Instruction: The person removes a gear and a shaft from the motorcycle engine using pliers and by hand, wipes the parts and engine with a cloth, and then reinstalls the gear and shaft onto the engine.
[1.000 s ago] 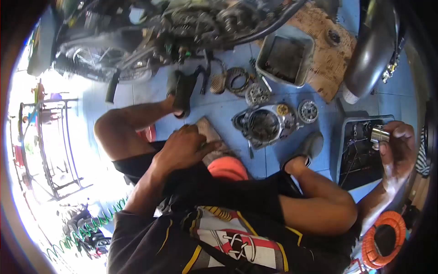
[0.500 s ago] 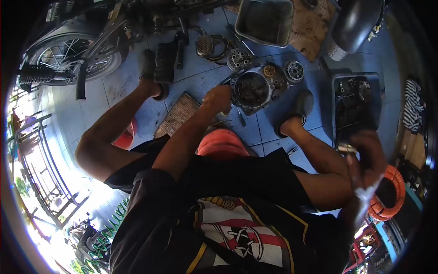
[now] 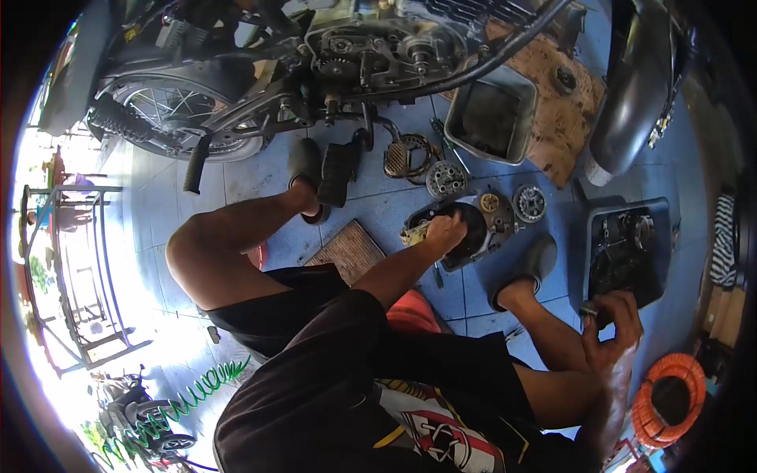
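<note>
My left hand (image 3: 447, 234) is closed on a pale, crumpled rag (image 3: 414, 233) and reaches into the round opening of a metal engine cover (image 3: 498, 224) on the floor. A brass-coloured gear (image 3: 490, 203) sits in that cover. Clutch parts (image 3: 447, 180) and a round metal hub (image 3: 529, 203) lie beside it. Raised at the right, my right hand (image 3: 617, 325) pinches a small dark part (image 3: 588, 309) between thumb and fingers; its exact kind is too small to tell. Beneath my left forearm is a screwdriver (image 3: 438, 276), partly hidden.
A motorcycle with an exposed engine (image 3: 378, 59) stands ahead. Around me are a metal pan (image 3: 526, 150), a stained cardboard sheet (image 3: 552, 134), a grey bin (image 3: 664, 260) of parts, an orange hose coil (image 3: 698, 394) and a ribbed board (image 3: 347, 251).
The view has tilted up, bringing more of the motorcycle in. My left hand has moved from the cover's left edge into its opening. My right hand's blur is gone; its small part is still pinched.
</note>
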